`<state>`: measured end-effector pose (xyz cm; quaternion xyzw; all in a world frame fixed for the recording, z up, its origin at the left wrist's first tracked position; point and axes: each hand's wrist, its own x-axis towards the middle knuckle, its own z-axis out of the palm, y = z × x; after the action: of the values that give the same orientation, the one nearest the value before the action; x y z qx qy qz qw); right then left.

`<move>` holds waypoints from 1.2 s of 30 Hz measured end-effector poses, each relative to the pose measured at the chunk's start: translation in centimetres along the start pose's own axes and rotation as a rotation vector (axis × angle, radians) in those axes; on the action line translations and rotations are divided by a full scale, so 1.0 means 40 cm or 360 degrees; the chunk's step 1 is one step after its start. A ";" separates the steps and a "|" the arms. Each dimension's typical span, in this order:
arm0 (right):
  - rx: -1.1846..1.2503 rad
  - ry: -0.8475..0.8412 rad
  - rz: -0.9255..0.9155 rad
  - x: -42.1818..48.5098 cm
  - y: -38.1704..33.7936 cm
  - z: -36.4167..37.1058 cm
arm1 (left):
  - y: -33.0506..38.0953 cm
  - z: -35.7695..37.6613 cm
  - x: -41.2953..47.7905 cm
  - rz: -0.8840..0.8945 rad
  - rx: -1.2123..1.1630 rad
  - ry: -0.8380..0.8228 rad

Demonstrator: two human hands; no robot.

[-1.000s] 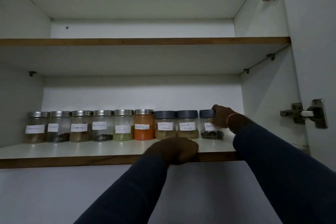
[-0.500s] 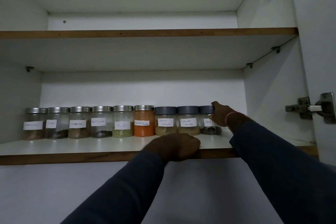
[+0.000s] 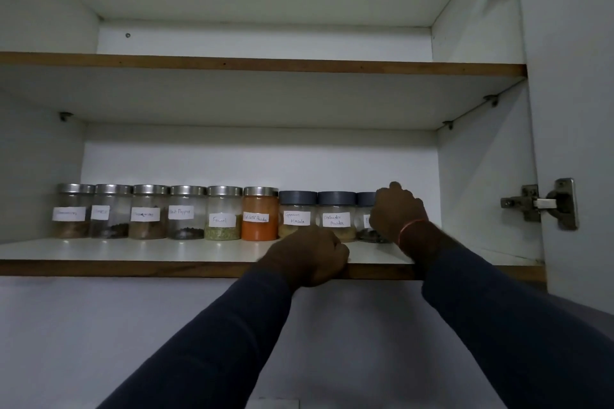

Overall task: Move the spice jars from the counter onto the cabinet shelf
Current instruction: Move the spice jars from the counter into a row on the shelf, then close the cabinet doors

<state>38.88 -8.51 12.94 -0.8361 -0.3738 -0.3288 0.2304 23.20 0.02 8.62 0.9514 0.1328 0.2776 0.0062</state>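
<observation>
Cabinet shelf (image 3: 133,251): nine spice jars (image 3: 222,213) are lined labels-outward for reading. At 3 o'clock, the last jar (image 3: 365,217) is clasped by the right hand (image 3: 397,211) for alignment; the shelf edge is gripped by the left hand (image 3: 307,256), seemingly for balance.

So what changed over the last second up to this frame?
Little. The right hand stays on the last dark-lidded jar, now covering more of its label. The left hand still grips the shelf edge. The jar row is unchanged.
</observation>
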 end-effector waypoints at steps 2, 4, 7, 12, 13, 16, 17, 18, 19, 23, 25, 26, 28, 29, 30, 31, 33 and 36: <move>0.0152 -0.0032 -0.0121 -0.047 -0.009 -0.004 | -0.004 0.003 -0.001 0.0015 0.0065 0.0093; 0.0284 -0.0108 -0.0160 -0.107 -0.012 -0.013 | 0.005 -0.001 -0.016 0.0021 0.0121 0.0168; 0.0070 -0.0218 -0.0186 -0.203 -0.002 -0.033 | 0.031 -0.011 -0.037 0.0011 0.0244 0.0234; -0.0064 0.0244 -0.0190 -0.364 -0.022 -0.052 | 0.076 -0.013 -0.119 -0.0093 0.0385 0.0397; 0.0015 0.0270 -0.0143 -0.384 -0.034 -0.062 | 0.077 -0.016 -0.145 -0.0013 0.0436 0.0390; 0.0002 0.0137 -0.0084 -0.436 -0.070 -0.093 | 0.075 -0.060 -0.222 0.0092 0.0428 0.0265; -0.0078 0.0071 -0.0101 -0.457 -0.083 -0.094 | 0.073 -0.079 -0.245 0.0068 0.0378 0.0165; -0.0075 -0.0026 -0.0068 -0.485 -0.102 -0.095 | 0.068 -0.099 -0.276 0.0033 0.0306 0.0048; -0.0052 -0.0134 -0.0016 -0.512 -0.118 -0.093 | 0.064 -0.114 -0.312 -0.0005 0.0221 -0.0077; 0.0015 -0.0441 0.0089 -0.609 -0.215 -0.078 | -0.009 -0.162 -0.495 0.0000 0.0398 -0.0386; 0.0081 -0.0481 0.0060 -0.642 -0.279 -0.086 | -0.061 -0.200 -0.575 0.0013 0.0548 -0.0434; 0.0120 -0.0501 0.0018 -0.656 -0.328 -0.094 | -0.093 -0.231 -0.618 -0.0008 0.0596 -0.0459; 0.0236 -0.0512 -0.0078 -0.673 -0.421 -0.114 | -0.146 -0.293 -0.686 -0.0051 0.0666 -0.0472; 0.0312 -0.0507 -0.0129 -0.679 -0.470 -0.126 | -0.169 -0.325 -0.716 -0.0074 0.0695 -0.0469; 0.0374 -0.0511 -0.0182 -0.685 -0.517 -0.141 | -0.187 -0.355 -0.743 -0.0100 0.0717 -0.0450; 0.0438 -0.0501 -0.0262 -0.688 -0.582 -0.161 | -0.213 -0.402 -0.779 -0.0138 0.0757 -0.0412; 0.0521 -0.0483 -0.0439 -0.694 -0.703 -0.206 | -0.253 -0.488 -0.843 -0.0211 0.0799 -0.0277; 0.0563 -0.0451 -0.0735 -0.697 -0.880 -0.291 | -0.300 -0.630 -0.926 -0.0252 0.0911 -0.0007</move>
<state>-6.89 -7.44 5.60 -0.7137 -0.6333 -0.1827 0.2372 -23.18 0.54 9.38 0.9019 0.2795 0.2254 -0.2403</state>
